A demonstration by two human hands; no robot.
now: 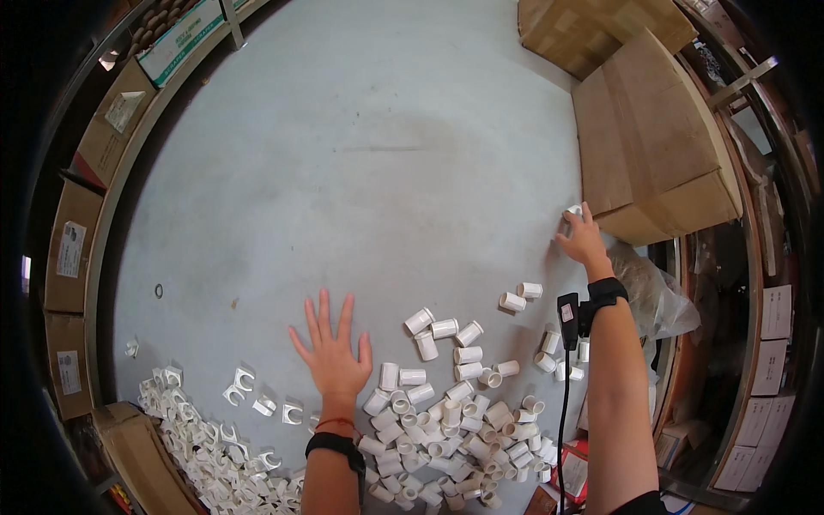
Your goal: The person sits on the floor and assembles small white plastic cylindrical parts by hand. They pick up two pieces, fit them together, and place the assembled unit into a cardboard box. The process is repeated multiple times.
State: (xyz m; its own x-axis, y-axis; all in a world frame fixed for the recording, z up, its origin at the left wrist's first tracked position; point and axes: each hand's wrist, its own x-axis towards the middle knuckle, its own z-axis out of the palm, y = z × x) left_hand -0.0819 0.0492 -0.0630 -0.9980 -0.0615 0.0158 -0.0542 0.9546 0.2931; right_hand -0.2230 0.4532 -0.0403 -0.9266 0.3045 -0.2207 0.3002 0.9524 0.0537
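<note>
While I look down over the grey counter (360,154), I see a heap of short white pipe couplings (446,412) spread along its near edge, and a second heap of white pipe clips (206,446) at the near left. Two cardboard boxes (652,137) stand at the far right, with more cartons (73,249) shelved along the left rim. A clear plastic bag (652,287) lies crumpled under the nearer box.

My left hand (333,352) lies flat on the counter, palm down, fingers spread wide apart and holding nothing, between the clips and the couplings. My right hand (584,236) is stretched far forward, arm nearly straight, right up against the box's lower corner. Its fingers are pinched on a single white fitting (573,209) at the fingertips; too little of it shows to tell which way its long axis runs. Both wrists carry black bands, and a black cable (564,403) hangs beside the right forearm.
</note>
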